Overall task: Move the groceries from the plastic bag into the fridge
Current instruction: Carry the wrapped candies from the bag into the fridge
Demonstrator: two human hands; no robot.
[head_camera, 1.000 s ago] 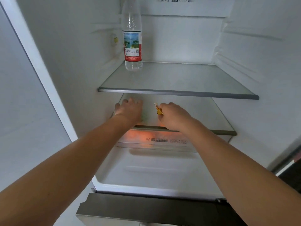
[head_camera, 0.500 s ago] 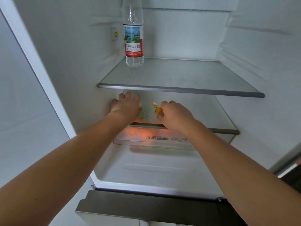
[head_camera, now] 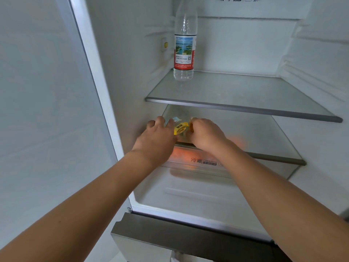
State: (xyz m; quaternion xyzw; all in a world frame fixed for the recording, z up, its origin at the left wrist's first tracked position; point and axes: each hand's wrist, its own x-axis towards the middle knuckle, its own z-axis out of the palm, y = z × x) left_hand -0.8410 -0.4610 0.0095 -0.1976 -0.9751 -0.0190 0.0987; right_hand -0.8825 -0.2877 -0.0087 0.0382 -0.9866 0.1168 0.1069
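Observation:
Both my hands reach into the open fridge at the left front of its lower glass shelf point(head_camera: 264, 140). A small yellow packet point(head_camera: 180, 128) lies on that shelf between them. My left hand point(head_camera: 158, 135) touches the packet's left side; its fingers curl over a pale blue-white packet point(head_camera: 175, 120) behind. My right hand point(head_camera: 205, 134) pinches a small orange packet point(head_camera: 191, 125) just right of the yellow one. A clear water bottle point(head_camera: 184, 48) with a red and blue label stands on the upper glass shelf point(head_camera: 245, 108). The plastic bag is out of view.
Under the lower shelf sits a clear crisper drawer point(head_camera: 204, 163) with orange items glowing through it. The fridge's left wall point(head_camera: 132, 72) is close to my left hand. A dark lower door edge point(head_camera: 188, 235) crosses the bottom.
My hands stay at the lower shelf's left front. The yellow packet and a pale one now show between them, where only the orange packet showed before. The camera has shifted left.

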